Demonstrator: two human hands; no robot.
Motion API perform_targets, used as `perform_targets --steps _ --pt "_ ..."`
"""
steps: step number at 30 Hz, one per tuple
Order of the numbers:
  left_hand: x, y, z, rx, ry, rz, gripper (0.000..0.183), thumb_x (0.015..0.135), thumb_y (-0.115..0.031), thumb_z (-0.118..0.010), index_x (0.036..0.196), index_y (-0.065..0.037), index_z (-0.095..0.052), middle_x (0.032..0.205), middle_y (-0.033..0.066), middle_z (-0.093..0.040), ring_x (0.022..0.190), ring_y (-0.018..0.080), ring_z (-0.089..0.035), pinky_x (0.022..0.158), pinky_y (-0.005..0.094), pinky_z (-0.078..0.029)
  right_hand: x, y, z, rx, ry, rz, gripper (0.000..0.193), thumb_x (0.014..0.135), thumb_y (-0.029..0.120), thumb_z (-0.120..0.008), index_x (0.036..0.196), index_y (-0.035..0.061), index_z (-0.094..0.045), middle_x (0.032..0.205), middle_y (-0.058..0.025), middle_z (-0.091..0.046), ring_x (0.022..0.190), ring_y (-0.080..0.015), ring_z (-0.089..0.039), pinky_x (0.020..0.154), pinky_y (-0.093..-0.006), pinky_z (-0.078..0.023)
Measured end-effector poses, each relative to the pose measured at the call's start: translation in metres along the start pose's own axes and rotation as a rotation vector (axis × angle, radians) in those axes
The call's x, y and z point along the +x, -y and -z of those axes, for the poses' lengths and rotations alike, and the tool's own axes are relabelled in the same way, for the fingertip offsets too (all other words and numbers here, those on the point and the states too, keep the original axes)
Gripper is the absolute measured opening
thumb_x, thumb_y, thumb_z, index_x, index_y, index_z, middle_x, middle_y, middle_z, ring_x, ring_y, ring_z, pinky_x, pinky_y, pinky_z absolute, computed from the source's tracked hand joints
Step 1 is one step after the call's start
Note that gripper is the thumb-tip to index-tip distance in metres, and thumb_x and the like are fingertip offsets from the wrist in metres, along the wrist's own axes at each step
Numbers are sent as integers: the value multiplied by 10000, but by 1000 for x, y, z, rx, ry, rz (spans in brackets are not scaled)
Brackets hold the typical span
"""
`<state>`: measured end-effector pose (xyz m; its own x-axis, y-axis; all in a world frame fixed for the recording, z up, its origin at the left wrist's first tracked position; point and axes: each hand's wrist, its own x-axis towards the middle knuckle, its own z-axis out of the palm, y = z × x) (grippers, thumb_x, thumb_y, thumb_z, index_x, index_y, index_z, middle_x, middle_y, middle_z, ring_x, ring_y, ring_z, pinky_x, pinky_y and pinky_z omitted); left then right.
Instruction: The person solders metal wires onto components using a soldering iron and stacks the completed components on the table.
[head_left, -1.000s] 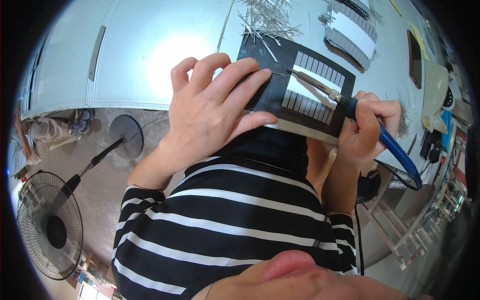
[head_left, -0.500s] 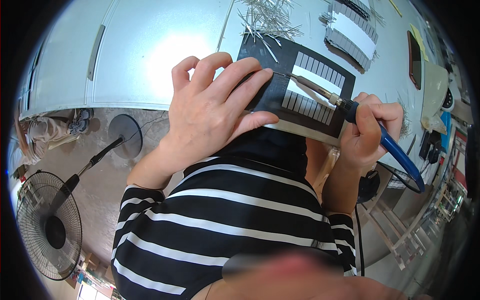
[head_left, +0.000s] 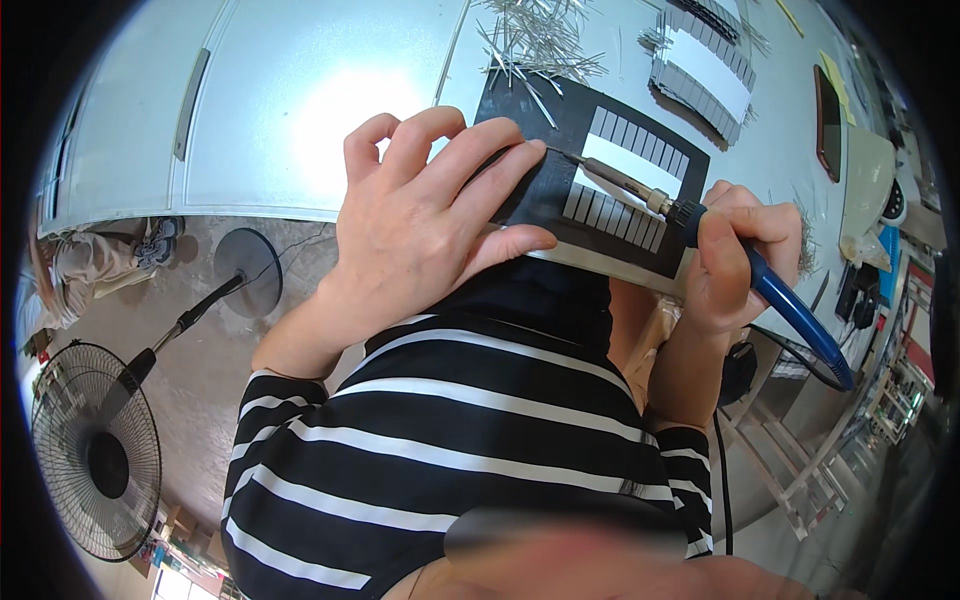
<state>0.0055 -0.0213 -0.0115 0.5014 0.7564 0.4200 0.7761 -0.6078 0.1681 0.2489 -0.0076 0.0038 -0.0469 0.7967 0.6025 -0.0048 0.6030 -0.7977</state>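
My right hand (head_left: 735, 260) grips a soldering iron (head_left: 800, 310) with a blue handle, its metal tip pointing left over a black board (head_left: 545, 195). On the board lies a white panel (head_left: 640, 146) edged by two rows of grey strips. My left hand (head_left: 425, 220) rests palm down at the board's left side, thumb stretched out. Its extended index fingertip presses close to the iron's tip, where a thin dark sliver shows; what lies under the fingertips is hidden.
Thin silvery metal strips (head_left: 540, 40) lie heaped behind the board. A stack of similar panels (head_left: 705, 70) sits at the back right, with a phone (head_left: 828, 120) farther right. A standing fan (head_left: 108, 465) and another person's shoe (head_left: 160, 242) are at the left on the floor.
The soldering iron and my right hand have shifted slightly left and down, with the tip nearer my left fingertip. My left hand stays nearly still.
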Motion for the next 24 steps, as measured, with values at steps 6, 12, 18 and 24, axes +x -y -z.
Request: perform_targets --steps 6,12,18,24 --pt "0 0 0 -4 -1 0 607 830 -633 -594 1190 -151 -675 1176 -11 -600 1060 212 -483 963 394 -277 -1 -1 0 -10 0 -14 166 792 -94 -641 822 -14 -498 579 -40 -491 490 -51 -375 467 -226 -262" --pt "0 0 0 -7 -1 3 605 836 -636 -584 1188 -152 -675 1174 -10 -602 1062 210 -484 963 394 -278 -1 -3 1 -11 0 -7 169 784 -96 -644 817 -13 -500 578 -40 -487 488 -52 -372 463 -225 -260" --pt "0 0 0 -8 -5 5 600 838 -633 -581 1183 -151 -676 1168 -10 -602 1061 210 -485 961 395 -280 -1 -2 1 -33 10 -15 173 781 -93 -650 815 -10 -502 575 -37 -482 490 -55 -373 460 -227 -254" --pt "0 0 0 -4 -9 5 603 832 -636 -586 1181 -153 -678 1169 -7 -601 1062 212 -484 959 397 -280 4 1 2 -30 45 -60 178 796 -87 -642 802 1 -488 576 -24 -466 500 -52 -359 473 -224 -246"
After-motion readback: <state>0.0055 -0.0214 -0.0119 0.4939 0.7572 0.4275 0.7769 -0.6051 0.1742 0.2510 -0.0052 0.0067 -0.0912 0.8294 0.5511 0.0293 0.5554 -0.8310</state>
